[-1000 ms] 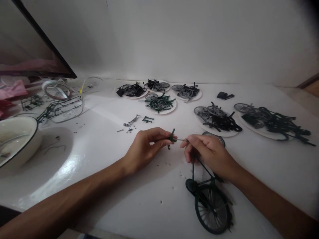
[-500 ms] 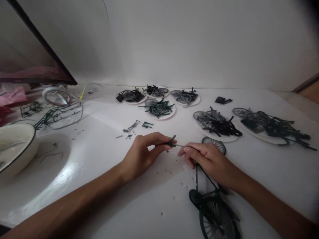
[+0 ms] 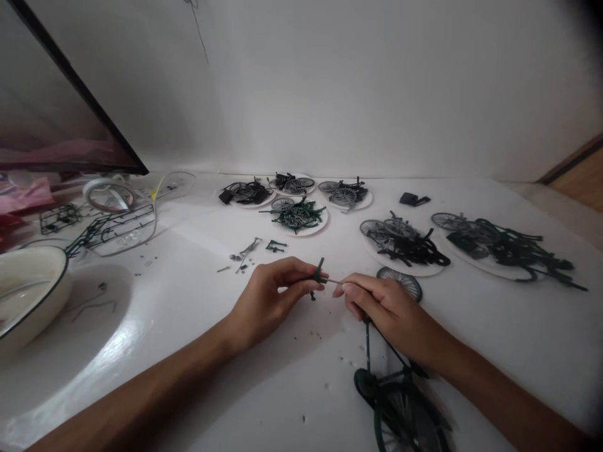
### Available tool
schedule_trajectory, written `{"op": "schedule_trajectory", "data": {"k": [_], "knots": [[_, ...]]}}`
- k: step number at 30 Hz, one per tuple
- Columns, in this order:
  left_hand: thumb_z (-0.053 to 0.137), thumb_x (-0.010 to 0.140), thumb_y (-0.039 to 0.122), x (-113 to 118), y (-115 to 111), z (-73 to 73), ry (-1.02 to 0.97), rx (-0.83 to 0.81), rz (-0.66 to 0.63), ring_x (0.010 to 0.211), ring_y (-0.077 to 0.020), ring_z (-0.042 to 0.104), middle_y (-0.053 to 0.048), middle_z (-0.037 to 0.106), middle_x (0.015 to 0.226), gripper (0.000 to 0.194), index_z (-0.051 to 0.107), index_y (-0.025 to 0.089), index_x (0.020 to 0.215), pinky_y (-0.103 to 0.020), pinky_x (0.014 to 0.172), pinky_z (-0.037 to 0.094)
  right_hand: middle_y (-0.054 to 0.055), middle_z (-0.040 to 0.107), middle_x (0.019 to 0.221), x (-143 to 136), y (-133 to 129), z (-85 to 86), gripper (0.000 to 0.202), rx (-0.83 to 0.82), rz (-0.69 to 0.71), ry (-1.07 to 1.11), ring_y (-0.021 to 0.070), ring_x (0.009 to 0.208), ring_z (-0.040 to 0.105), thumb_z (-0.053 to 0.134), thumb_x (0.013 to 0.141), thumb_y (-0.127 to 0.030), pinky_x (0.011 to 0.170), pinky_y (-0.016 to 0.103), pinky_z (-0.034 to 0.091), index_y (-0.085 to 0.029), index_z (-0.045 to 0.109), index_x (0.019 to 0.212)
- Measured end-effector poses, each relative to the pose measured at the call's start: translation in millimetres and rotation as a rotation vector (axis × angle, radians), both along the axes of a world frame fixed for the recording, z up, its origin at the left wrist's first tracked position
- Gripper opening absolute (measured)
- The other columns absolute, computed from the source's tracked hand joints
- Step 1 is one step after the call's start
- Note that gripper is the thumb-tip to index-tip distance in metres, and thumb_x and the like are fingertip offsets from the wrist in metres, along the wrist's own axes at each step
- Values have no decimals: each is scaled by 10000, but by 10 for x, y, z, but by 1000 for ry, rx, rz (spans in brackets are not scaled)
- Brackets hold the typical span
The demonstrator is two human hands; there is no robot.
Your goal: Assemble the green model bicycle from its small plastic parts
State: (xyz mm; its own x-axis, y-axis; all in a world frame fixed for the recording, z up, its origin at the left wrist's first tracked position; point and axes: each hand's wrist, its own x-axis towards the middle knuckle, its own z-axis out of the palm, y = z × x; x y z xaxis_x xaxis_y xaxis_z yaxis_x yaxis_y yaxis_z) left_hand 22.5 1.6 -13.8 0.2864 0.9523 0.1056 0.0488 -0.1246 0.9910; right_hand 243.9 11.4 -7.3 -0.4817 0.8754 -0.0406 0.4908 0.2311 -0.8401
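My left hand (image 3: 268,298) pinches a small dark green plastic bicycle part (image 3: 318,271) between thumb and fingertips. A thin metal rod (image 3: 333,282) runs from that part to my right hand (image 3: 384,301), whose fingers are closed on its other end. Just below my right hand lies a dark green model bicycle frame (image 3: 368,345) with a spoked wheel (image 3: 409,417) attached. A loose spoked wheel (image 3: 400,282) rests partly behind the right hand.
Paper plates heaped with model bicycle parts stand behind, including a green pile (image 3: 299,215) and a black pile (image 3: 409,242). Small metal pieces (image 3: 245,251) and a green piece (image 3: 276,245) lie nearer. An enamel bowl (image 3: 61,276), tape roll (image 3: 108,194) and screen (image 3: 70,94) are left.
The view has tilted up slightly, so the table items sit lower. The green part in my left hand has turned a little, and both hands keep their hold.
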Motion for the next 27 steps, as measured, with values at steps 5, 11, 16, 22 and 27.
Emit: {"op": "schedule_trajectory", "data": {"k": [5,11,16,22,27], "knots": [[660,910,267,-9,-13,-25,59,70,-9,1014,-199,716,-64,741,1108,133,674,173,1004,-315,907,581,-13,559,625,53,50,26,412,-124,64,36,128,593,505,395,1016,-438,595,265,375,-189,668,834],[617,939,255,-27,-39,-12,343,389,14,942,-157,724,-29,750,1089,200,686,214,1122,-256,840,574,19,619,633,86,97,63,494,-445,129,195,101,487,577,432,987,-523,505,237,382,-137,635,756],[631,925,278,-58,29,69,287,294,20,900,-162,708,-58,737,1049,200,677,184,1095,-264,812,556,-15,563,644,65,68,44,452,-380,-18,169,65,480,537,459,975,-525,476,195,372,-144,633,804],[592,946,353,-232,212,33,-115,-222,21,788,-94,625,-117,633,1203,297,643,131,1136,-238,732,532,19,655,863,24,41,-27,579,-315,-241,310,110,552,554,565,933,-459,411,197,395,-258,341,1427],[773,805,283,-274,233,17,-99,-304,15,758,-82,574,-59,660,1019,448,642,167,1217,-218,717,505,44,666,936,40,28,-33,675,-335,-163,347,127,628,587,695,849,-363,475,227,467,-229,337,1406]]}}
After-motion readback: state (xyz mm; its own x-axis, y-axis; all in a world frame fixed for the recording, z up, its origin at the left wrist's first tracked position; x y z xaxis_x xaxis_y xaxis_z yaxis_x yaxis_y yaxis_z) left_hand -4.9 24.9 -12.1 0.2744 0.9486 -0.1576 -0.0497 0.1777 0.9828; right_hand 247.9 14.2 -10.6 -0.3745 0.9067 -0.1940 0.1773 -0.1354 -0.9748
